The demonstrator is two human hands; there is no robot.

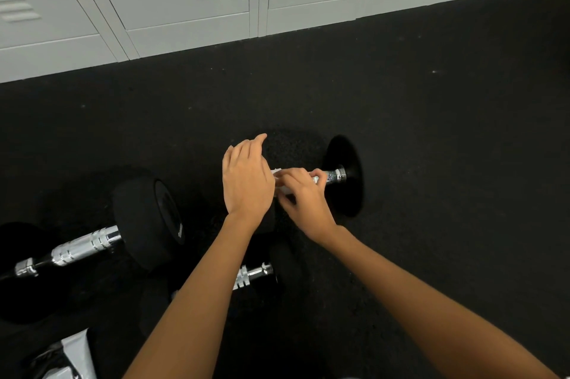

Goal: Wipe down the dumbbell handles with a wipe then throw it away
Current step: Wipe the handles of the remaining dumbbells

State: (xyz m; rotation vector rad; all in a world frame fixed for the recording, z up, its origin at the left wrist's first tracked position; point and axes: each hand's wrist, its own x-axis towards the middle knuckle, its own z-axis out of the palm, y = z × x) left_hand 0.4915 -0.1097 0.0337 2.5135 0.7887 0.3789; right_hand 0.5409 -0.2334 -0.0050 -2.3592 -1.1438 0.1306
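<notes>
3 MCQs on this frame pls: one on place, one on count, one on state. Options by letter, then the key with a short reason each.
1. Where is the white wipe?
A. on the handle of the far dumbbell
B. flat on the floor
C. on a locker door

2. How many chrome dumbbell handles show at least partly?
A. one
B. three
C. five

3. What is the left hand doing?
A. gripping a dumbbell head
B. hovering with fingers relaxed, holding nothing
C. pinching the wipe

Key: 1 A, the right hand holds the wipe against that handle. 2 B, the far handle, the left handle and a near handle behind the left forearm. 3 B, its fingers lie loosely extended above the bar.
</notes>
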